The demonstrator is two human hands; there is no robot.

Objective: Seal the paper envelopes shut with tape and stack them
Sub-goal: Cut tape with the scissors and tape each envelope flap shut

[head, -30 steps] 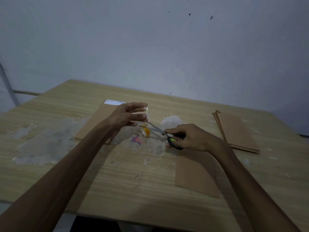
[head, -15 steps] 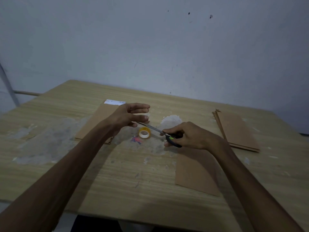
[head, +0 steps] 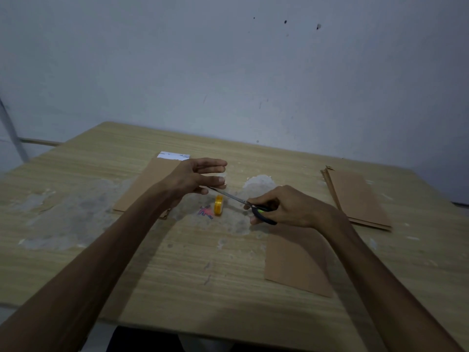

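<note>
- Now cutting a strip of tape: left hand raised above the table's middle, fingers stretched forward, thumb and forefinger apparently pinching a short clear tape strip by one end; strip faint, hard to make out.
- Right hand curled round the black-and-green handles of the scissors, blades shut or nearly so, tips reaching just under the left fingertips.
- To do it well, probably: keep the strip taut and clear of the other fingers, snip square, hold only a corner of the sticky side so it stays clean for the flap.
- Then likely: set the scissors down toward the right edge, away from the envelopes, before pressing tape on.
- Tape roll: one, yellow, standing on its rim on the table between the two hands, beside a small red-and-blue scrap.
- Single envelope: one, brown, flat near the front edge, partly under the right forearm; the piece presumably awaiting tape.
- Left envelopes: toward the back-left, under the left wrist, a white label at the far end; looks like more than one layer, count not readable.
- Right stack: near the right edge, several layers showing at its edge, exact number not countable.
- Scissors: one pair. Hands: two.
- Pale scuffed patches across the table's centre and left part.
</note>
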